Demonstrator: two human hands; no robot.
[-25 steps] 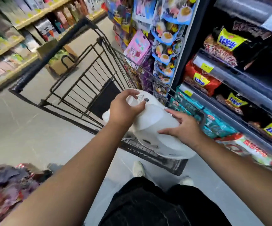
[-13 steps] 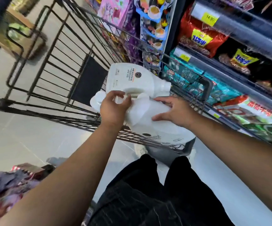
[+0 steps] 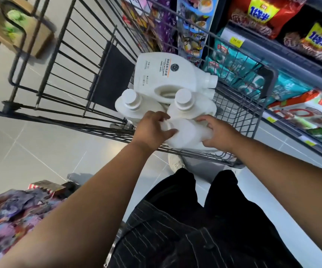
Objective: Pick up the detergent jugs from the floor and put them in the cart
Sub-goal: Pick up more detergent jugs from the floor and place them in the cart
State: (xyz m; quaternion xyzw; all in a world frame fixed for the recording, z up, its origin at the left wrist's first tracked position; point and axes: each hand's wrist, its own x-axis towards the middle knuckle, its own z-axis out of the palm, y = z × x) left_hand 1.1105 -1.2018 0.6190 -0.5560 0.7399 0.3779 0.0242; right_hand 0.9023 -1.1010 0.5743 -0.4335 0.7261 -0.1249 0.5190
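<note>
A white detergent jug (image 3: 187, 135) lies on its side at the near end of the black wire cart (image 3: 90, 55). My left hand (image 3: 152, 128) grips its left end and my right hand (image 3: 217, 133) holds its right side. Just beyond it inside the cart stand two upright white jugs, one on the left (image 3: 131, 102) and one on the right (image 3: 187, 105). A further white jug with a printed label (image 3: 167, 74) lies flat behind them, its cap pointing right.
Store shelves (image 3: 252, 40) packed with snack bags run along the right, close to the cart. A cardboard box (image 3: 11, 29) sits on the grey tile floor at the upper left. Colourful packets (image 3: 11, 215) lie at the lower left. My legs and white shoe (image 3: 175, 161) are below the cart.
Both hands have lowered the jug deeper into the cart's near end. The view has tilted down, bringing two upright jugs and the labelled jug into sight.
</note>
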